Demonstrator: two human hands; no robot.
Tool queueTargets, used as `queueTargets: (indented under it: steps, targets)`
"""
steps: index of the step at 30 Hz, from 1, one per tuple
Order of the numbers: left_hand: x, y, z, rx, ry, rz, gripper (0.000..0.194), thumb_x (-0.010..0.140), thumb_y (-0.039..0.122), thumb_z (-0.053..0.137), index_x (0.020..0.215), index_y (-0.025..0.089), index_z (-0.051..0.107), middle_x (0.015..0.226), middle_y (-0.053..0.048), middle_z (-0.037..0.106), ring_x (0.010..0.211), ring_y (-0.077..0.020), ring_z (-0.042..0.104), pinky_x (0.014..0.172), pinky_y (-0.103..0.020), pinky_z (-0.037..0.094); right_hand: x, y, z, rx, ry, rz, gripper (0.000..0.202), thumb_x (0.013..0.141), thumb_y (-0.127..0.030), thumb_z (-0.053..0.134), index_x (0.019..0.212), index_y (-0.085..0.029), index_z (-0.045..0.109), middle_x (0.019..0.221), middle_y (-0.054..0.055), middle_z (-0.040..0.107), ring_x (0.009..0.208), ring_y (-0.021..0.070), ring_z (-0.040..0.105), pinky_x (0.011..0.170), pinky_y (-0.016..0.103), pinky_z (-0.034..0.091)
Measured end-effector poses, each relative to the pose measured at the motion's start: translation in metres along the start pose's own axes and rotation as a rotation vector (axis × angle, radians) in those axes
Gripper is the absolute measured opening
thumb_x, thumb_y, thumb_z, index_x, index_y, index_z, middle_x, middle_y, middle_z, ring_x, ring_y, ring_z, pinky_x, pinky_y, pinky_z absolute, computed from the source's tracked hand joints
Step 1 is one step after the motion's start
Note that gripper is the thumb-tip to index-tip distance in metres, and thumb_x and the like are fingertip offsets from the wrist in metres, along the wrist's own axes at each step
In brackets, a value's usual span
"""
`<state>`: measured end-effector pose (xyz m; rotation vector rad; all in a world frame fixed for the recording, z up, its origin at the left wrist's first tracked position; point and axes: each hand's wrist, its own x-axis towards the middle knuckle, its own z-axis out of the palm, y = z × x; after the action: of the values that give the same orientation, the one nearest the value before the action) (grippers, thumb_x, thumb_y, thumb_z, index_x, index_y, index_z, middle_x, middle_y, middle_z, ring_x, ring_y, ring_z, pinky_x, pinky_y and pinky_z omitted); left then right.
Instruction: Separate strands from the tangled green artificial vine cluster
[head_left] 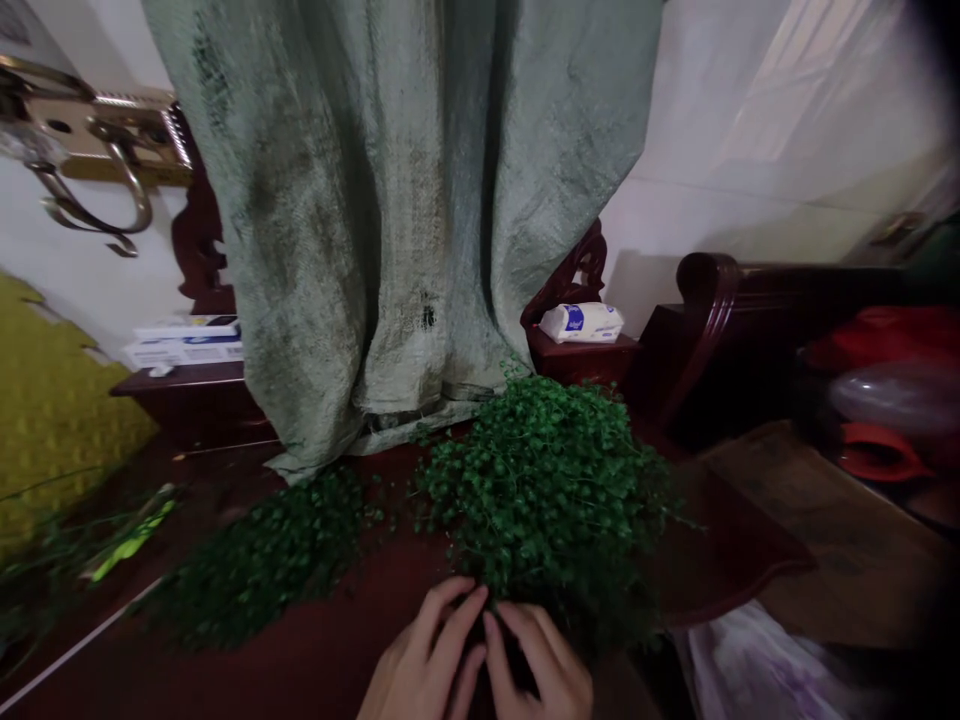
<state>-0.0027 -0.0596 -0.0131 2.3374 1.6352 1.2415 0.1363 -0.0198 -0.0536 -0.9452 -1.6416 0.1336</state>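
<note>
A big bushy heap of small-leaved green plants lies on a dark red wooden surface. At its near edge my left hand and my right hand come together, fingertips almost touching. Both hands have bent fingers drawn in to a pinch. Whatever is between the fingertips is too small and dark to make out. To the left lies a flatter, second pile of the same greens. Behind both piles hangs a worn grey-green woven sheet, its lower edge on the surface.
A tissue pack and white boxes rest on ledges behind. On the left are a yellow-green strip and loose stems. Flattened cardboard, a plastic bag and red items are on the right.
</note>
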Motion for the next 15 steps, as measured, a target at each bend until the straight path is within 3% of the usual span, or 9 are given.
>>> queueTargets:
  steps: [2, 6, 15]
  targets:
    - [-0.001, 0.0, -0.003, 0.101, -0.07, 0.066, 0.049, 0.088, 0.009, 0.047, 0.134, 0.024, 0.054, 0.126, -0.009, 0.069, 0.101, -0.0204, 0.074, 0.083, -0.023, 0.061, -0.002, 0.0, -0.003, -0.061, 0.022, -0.033, 0.015, 0.089, -0.012, 0.06, 0.097, -0.021, 0.069, 0.081, 0.004, 0.073, 0.069, 0.0168, 0.072, 0.069, 0.024, 0.056]
    - [-0.003, 0.006, -0.006, 0.132, -0.105, 0.045, 0.056, 0.083, 0.004, 0.047, 0.134, 0.025, 0.053, 0.127, -0.007, 0.069, 0.107, -0.0221, 0.071, 0.09, -0.029, 0.06, 0.002, -0.001, -0.009, -0.056, -0.074, -0.124, 0.022, 0.088, -0.009, 0.052, 0.101, -0.019, 0.067, 0.084, 0.007, 0.073, 0.073, 0.0192, 0.071, 0.069, 0.028, 0.058]
    - [0.03, 0.012, -0.009, -0.209, -0.096, -0.08, 0.024, 0.091, 0.011, 0.05, 0.102, 0.023, 0.068, 0.095, -0.004, 0.07, 0.084, -0.0171, 0.07, 0.076, -0.025, 0.059, 0.013, -0.012, -0.012, -0.039, -0.079, -0.155, 0.027, 0.089, -0.009, 0.045, 0.101, -0.016, 0.067, 0.086, 0.01, 0.072, 0.073, 0.0214, 0.07, 0.067, 0.032, 0.059]
